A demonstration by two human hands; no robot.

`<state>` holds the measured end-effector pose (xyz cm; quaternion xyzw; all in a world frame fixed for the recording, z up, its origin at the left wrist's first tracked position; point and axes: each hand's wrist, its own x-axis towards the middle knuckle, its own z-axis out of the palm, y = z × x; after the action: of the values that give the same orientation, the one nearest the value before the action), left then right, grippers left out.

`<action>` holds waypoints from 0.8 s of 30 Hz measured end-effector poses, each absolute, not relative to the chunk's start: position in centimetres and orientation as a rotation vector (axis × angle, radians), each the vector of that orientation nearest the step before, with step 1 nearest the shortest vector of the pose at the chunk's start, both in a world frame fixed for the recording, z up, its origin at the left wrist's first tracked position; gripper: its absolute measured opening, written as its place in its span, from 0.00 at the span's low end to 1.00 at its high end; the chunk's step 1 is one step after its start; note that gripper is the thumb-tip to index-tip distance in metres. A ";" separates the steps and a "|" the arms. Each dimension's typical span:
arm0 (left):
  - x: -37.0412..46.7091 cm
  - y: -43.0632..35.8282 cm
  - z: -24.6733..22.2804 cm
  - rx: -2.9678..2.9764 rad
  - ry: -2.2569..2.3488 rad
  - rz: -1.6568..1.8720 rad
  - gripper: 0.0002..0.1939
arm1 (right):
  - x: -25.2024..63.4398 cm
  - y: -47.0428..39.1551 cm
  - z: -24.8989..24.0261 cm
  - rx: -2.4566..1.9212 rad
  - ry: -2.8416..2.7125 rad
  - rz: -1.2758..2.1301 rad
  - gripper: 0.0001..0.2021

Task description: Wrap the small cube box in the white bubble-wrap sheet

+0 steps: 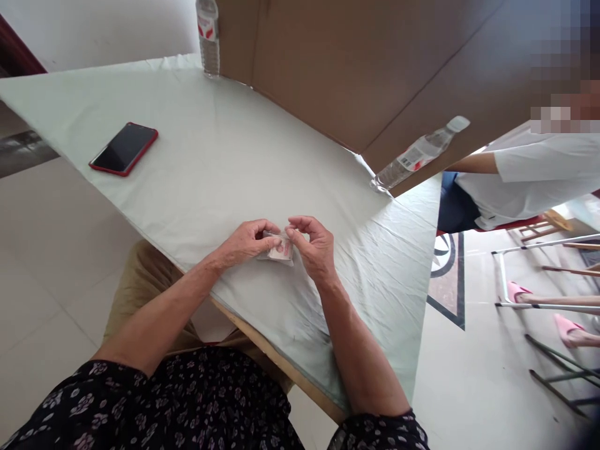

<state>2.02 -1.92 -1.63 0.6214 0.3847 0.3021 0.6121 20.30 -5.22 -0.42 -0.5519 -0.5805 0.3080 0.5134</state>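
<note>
A small see-through plastic packet [282,250] with a white and red printed piece inside lies low over the green tablecloth, near the table's front edge. My left hand [248,240] pinches its left side between thumb and fingers. At the packet's upper right corner, my right hand [316,247] has its thumb and index finger drawn together on the edge, with the other fingers curled. The fingers partly cover the packet, so its full shape and the print cannot be read.
A phone in a red case [124,149] lies at the left of the table. Behind my hands stands a brown cardboard panel [323,69], with a water bottle [209,44] at its left and a tilted bottle [417,156] at its right. Another person in a white shirt [529,162] sits beyond.
</note>
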 end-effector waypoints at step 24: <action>1.9 -2.5 -2.7 1.592 1.111 1.010 0.21 | 24.8 -7.2 -5.1 -1.478 -1.079 0.531 0.23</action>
<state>1.89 -2.47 -2.66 0.6465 0.4513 0.4099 0.4587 24.79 -7.16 -5.14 -0.6322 -0.4614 0.2269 0.5796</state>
